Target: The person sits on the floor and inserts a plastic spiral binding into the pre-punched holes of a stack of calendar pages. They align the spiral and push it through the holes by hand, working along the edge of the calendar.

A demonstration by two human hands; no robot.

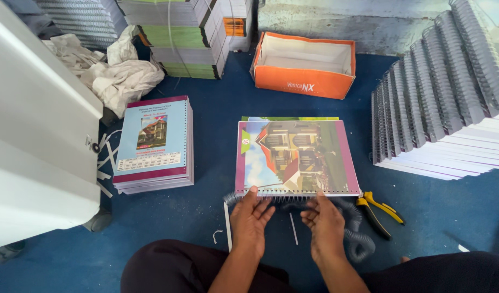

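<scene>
Sitting on the blue floor (206, 135), the person has both hands at the near edge of a glossy notebook with a house picture on its cover (297, 157), dead centre. The left hand (250, 217) and right hand (323, 220) each pinch the dark spiral wire coil (293, 199) running along the punched holes. Fingers are curled on it, though I can't quite tell how far it's threaded. Loose coil trails off to 4 o'clock next to the yellow-handled pliers (380, 209). At 9 o'clock sits a stack of unbound blue-covered booklets (154, 144), so lots left. At 2 o'clock a fanned row of already spiral-bound white books (439, 103) looks finished. An open orange cardboard box (304, 65) sits at 12.
</scene>
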